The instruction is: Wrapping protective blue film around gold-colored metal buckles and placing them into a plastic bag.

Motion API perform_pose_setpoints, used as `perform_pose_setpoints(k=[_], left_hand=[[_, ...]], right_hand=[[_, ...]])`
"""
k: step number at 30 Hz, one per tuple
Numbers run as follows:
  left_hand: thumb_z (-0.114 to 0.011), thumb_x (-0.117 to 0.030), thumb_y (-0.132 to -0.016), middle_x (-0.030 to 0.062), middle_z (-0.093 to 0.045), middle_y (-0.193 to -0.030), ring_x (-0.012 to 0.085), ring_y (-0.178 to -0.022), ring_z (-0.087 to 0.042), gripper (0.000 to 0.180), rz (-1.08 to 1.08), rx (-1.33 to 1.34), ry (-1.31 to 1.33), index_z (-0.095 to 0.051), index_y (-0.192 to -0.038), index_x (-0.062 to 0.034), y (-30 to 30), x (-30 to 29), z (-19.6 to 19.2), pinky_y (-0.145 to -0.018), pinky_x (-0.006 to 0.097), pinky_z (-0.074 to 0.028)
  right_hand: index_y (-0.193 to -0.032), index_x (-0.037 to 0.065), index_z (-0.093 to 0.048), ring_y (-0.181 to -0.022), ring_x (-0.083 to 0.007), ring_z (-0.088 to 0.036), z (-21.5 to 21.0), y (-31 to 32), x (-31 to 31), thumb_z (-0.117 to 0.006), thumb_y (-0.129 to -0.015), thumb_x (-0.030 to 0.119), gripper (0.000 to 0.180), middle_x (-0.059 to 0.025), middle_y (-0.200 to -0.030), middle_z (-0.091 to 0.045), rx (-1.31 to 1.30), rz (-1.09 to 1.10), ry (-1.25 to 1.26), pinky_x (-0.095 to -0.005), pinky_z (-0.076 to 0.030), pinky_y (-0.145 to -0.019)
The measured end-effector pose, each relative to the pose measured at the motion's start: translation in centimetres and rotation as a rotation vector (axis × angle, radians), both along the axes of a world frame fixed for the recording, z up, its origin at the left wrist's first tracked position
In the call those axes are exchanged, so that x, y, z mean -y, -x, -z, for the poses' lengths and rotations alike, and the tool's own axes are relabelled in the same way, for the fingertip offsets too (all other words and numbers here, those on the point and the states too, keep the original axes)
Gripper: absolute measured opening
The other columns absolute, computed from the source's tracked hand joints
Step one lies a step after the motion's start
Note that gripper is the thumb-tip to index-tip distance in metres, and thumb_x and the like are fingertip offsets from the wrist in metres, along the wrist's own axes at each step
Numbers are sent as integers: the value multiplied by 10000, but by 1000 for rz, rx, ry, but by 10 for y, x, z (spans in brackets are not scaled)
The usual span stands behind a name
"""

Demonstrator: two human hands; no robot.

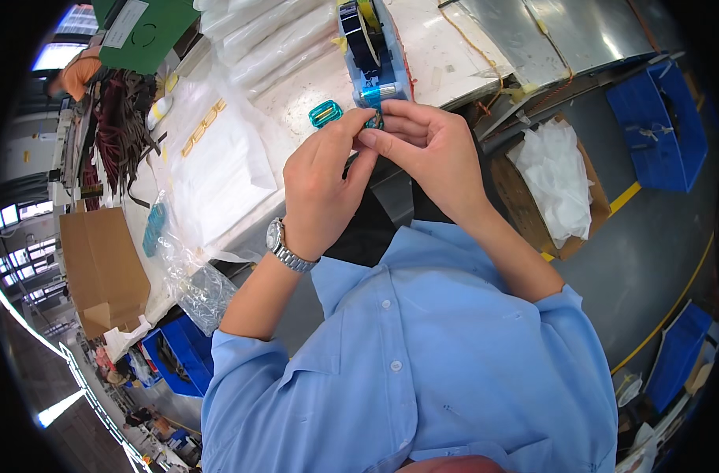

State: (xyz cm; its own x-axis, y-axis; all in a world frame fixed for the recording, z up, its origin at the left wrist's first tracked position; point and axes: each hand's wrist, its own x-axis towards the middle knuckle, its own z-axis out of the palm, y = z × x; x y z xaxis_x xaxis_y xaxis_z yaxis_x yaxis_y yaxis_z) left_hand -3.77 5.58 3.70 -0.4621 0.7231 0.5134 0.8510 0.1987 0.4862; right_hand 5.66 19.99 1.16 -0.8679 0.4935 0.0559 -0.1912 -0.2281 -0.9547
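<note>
My left hand (324, 177) and my right hand (438, 154) meet at the table's edge, fingertips pinched together on a small piece with teal film (373, 121). Fingers cover most of it. Just beyond them stands a light-blue tape dispenser (401, 59) with a dark blue roll, and a shiny strip of blue tape (377, 91) shows at its near end, close to my right fingers. On the table left of the dispenser lies a rectangular gold buckle covered in teal film (325, 114). Several bare gold buckles (204, 126) lie in a row on white sheeting, further left.
Clear plastic bags (202, 296) hang at the table's left edge beside a brown carton (105, 268). Rolled white plastic (269, 35) lies at the back. To the right, a carton of white wrapping (555, 181) and a blue bin (659, 126) stand on the floor. A person in orange (81, 72) is far left.
</note>
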Motion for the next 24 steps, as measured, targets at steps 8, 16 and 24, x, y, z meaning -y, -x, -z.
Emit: perform_pose_setpoints(k=[8,16,24], left_hand=[[-802,-25,-869,140,-750,-944,306,-807,-735,368,38,13,38,-699,-1223,-20,-6,2,26,-708,388,-594],[-766,23,-938,121,-788,-1026,190,-884,-798,358,19,741,-26,-678,-1285,37,-48,31,49,-795,288,-637],[-731,50,-975,124,-773,-1093,181,-948,-776,360,115,946,-28,-659,-1327,42,-36,56,44,-855,300,-646]], right_hand=[[-1122,-64,-772,-843,-82,-727,33,-9,-8,-827,-945,156,287,-99,-920,-810,220,-33,-76,-252,-588,-788],[-1273,-62,-707,-896,-88,-696,39,-55,-11,-696,-1059,135,292,-63,-1009,-758,277,-302,-193,-252,-571,-836],[-1131,-43,-725,-782,-63,-648,44,-40,-3,-663,-1074,130,193,-30,-925,-728,204,-415,-87,-238,-542,-710]])
